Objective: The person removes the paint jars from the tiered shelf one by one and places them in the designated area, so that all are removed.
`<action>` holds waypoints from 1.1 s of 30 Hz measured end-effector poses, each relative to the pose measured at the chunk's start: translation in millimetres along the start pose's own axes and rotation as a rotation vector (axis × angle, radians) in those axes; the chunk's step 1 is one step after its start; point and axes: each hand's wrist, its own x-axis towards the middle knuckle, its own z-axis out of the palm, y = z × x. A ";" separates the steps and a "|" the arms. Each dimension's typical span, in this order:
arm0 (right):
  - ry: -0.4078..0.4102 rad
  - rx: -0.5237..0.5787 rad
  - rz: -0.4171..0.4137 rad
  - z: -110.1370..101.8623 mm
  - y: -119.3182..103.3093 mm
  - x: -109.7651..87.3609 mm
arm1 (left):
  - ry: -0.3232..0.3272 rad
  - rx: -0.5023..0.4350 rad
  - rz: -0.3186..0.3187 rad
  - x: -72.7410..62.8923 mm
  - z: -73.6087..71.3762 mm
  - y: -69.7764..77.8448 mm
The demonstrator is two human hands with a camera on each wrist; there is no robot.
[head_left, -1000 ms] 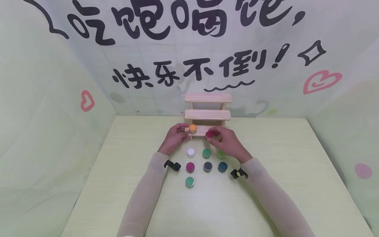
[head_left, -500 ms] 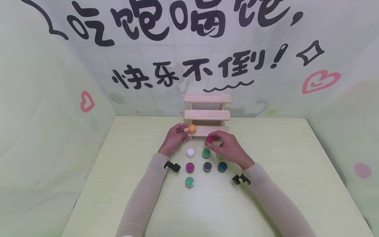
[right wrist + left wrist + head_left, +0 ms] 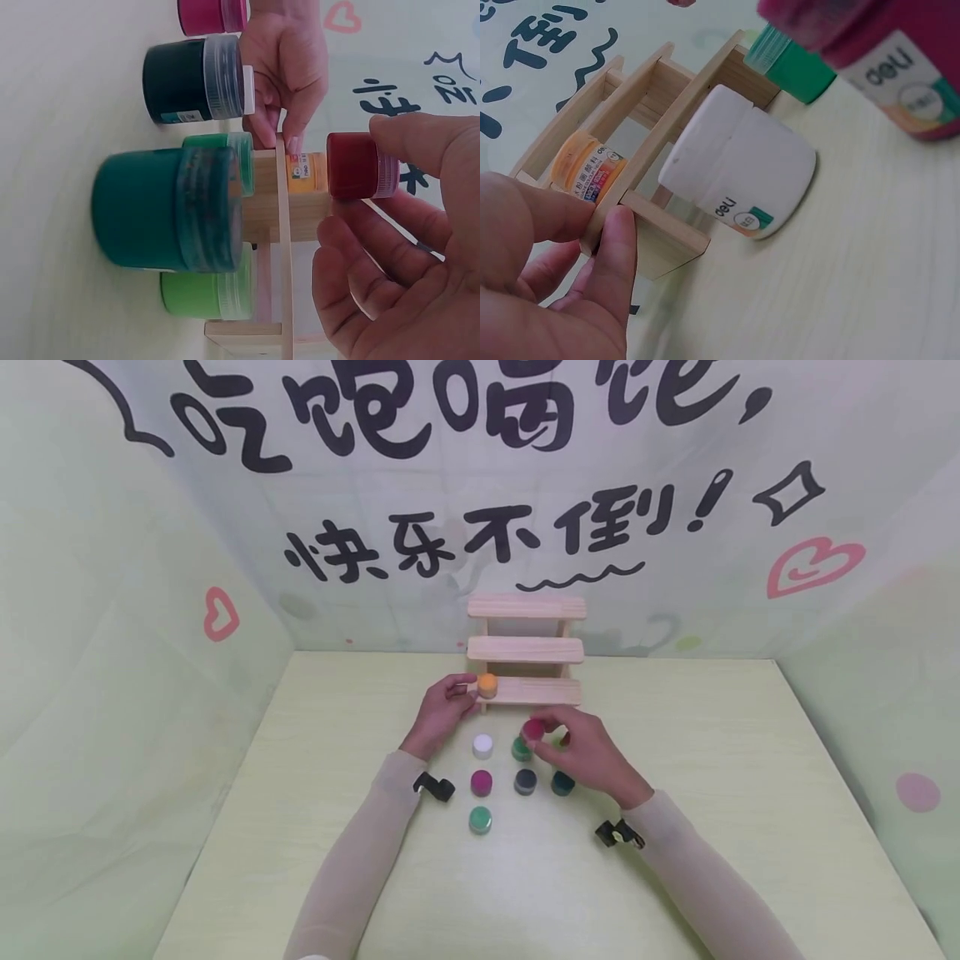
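Note:
In the head view my left hand is at the left end of a three-tier wooden shelf stand. Its thumb and index finger pinch the end of the lowest board, close beside an orange paint jar sitting on that board. My right hand pinches a red paint jar between thumb and fingertips. The red jar is raised in front of the stand and, in the head view, partly overlaps a green paint jar.
Several paint jars stand in rows before the stand: a white jar, magenta jar, dark grey jar, dark teal jar, light green jar and a front mint-green jar. Behind rises a printed cloth backdrop.
My right hand has drawn the red jar back from the lowest board toward the rows of jars. My left hand and the orange jar have stayed where they were.

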 end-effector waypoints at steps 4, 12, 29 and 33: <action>0.020 0.005 -0.033 0.7 2.0 -7.2 | -0.005 -0.026 -0.005 -1.2 2.1 2.1; -0.010 0.042 -0.056 3.5 -1.4 -21.5 | -0.005 -0.041 -0.012 -2.5 2.5 1.8; -0.017 0.078 -0.120 14.1 1.8 -43.5 | -0.004 -0.037 -0.014 -0.3 2.0 1.3; -0.024 0.065 -0.122 15.6 2.4 -47.8 | -0.004 -0.032 -0.027 0.4 2.1 2.0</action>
